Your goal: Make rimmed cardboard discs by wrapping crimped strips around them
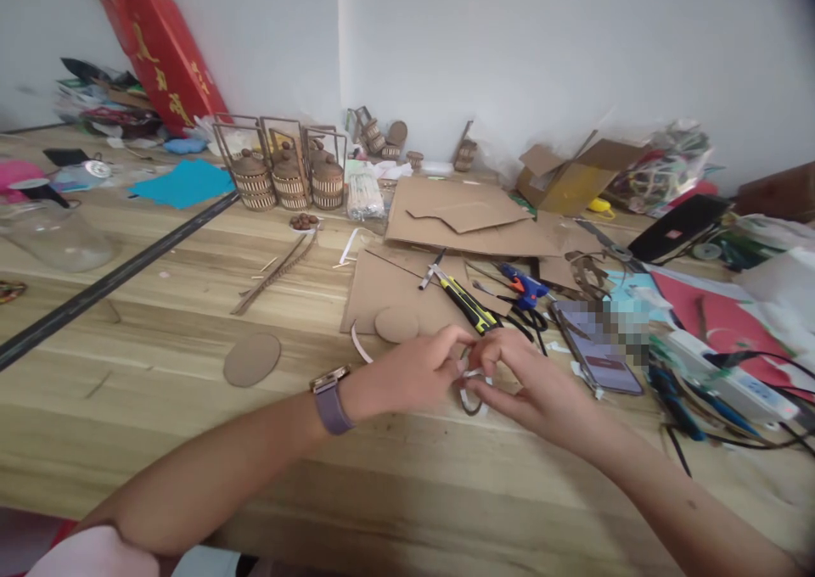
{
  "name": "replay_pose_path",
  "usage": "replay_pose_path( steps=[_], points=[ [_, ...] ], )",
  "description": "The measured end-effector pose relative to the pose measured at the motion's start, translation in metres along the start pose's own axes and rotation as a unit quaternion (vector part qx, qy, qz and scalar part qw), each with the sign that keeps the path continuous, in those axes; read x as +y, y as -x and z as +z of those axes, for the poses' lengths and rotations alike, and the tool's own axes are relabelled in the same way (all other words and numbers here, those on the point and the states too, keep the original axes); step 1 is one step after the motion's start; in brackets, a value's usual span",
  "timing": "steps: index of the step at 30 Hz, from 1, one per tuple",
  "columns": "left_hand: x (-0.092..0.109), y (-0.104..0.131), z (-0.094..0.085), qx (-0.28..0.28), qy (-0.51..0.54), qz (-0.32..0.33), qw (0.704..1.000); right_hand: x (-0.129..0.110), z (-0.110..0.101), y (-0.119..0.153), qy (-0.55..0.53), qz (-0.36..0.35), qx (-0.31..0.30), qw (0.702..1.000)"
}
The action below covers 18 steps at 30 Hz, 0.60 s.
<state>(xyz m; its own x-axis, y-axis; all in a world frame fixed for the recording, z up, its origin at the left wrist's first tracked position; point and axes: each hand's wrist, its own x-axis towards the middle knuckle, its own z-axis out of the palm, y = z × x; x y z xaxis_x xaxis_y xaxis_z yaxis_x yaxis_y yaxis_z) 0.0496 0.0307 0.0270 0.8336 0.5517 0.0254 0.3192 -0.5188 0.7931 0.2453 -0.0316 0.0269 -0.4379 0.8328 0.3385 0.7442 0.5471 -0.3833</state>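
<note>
My left hand (417,369), with a watch on its wrist, reaches in from the left and its fingers pinch a small looped strip (471,400). My right hand (528,382) meets it from the right, thumb and fingers closed on the same strip. White and dark parts of the loop hang below the fingertips; the rest is hidden by the fingers. Just behind the hands lies a yellow and black utility knife (469,304). One cardboard disc (396,325) is beside my left hand, and another disc (252,360) lies farther left on the wooden table (159,441).
Cardboard sheets (452,208) lie beyond the hands, near a blue glue gun (525,287). At right are a phone (595,348), pliers (671,399) and a power strip (732,378). Small woven baskets (291,182) stand at back left; a black metal bar (120,280) crosses the left side.
</note>
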Motion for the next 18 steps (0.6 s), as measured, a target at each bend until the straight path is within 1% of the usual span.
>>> replay_pose_path(
  steps=[2,4,6,8,10,12,13,15,18],
  points=[
    [-0.002,-0.002,-0.002,-0.034,0.034,-0.029,0.998,0.000,0.001,0.004,0.002,0.002,0.002,1.000],
    [-0.005,-0.003,-0.003,-0.046,0.016,-0.029,0.998,0.002,0.002,0.007,0.011,0.003,-0.004,1.000],
    [-0.007,0.000,-0.004,-0.035,-0.029,-0.017,0.999,0.003,0.001,0.010,0.024,0.010,-0.014,1.000],
    [-0.008,0.004,-0.004,-0.018,-0.070,-0.006,0.997,0.004,-0.001,0.011,0.036,0.017,-0.038,0.998],
    [-0.010,0.009,-0.003,-0.007,-0.108,-0.005,0.994,0.003,-0.003,0.011,0.051,0.006,-0.070,0.996],
    [-0.011,0.015,-0.003,0.006,-0.140,-0.011,0.990,0.001,-0.004,0.011,0.083,-0.015,-0.084,0.993],
    [-0.012,0.018,-0.003,0.013,-0.148,-0.016,0.989,-0.001,-0.004,0.011,0.103,-0.027,-0.079,0.991],
    [-0.012,0.022,-0.003,0.023,-0.142,-0.025,0.989,-0.006,-0.002,0.011,0.146,-0.049,-0.050,0.987],
    [-0.013,0.026,-0.005,0.033,-0.083,-0.056,0.994,-0.013,0.005,0.012,0.206,-0.069,0.006,0.976]
  ],
)
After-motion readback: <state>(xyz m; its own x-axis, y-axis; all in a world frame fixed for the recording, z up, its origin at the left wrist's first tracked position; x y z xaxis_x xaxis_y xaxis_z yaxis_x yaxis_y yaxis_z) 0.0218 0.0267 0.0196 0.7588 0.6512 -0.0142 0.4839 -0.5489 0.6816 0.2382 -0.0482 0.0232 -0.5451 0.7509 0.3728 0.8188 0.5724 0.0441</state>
